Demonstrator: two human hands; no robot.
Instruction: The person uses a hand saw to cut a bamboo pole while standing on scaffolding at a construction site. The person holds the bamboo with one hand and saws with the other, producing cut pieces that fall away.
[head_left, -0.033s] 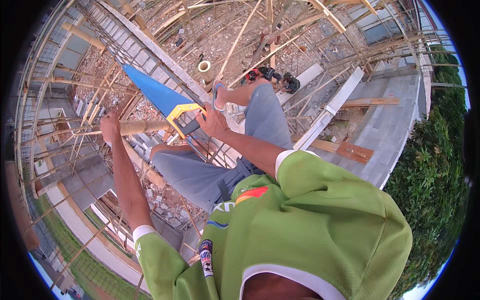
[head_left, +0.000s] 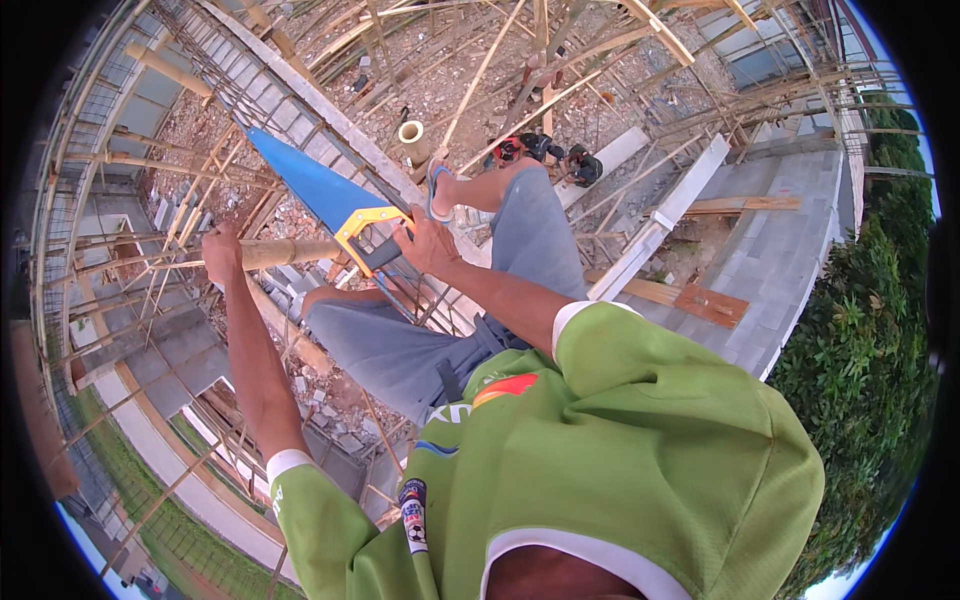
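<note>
In the head view, the right hand [head_left: 428, 248] is closed around the handle of a saw [head_left: 310, 182], whose blue blade points away to the upper left. The left hand [head_left: 222, 254] is curled tight at the left end of a bamboo pole [head_left: 285, 253]; the pole's other end appears beside the saw's yellow grip, though I cannot tell if they touch. A sandalled foot [head_left: 440, 190] rests beyond the right hand, near a pale upright pipe [head_left: 412, 145].
</note>
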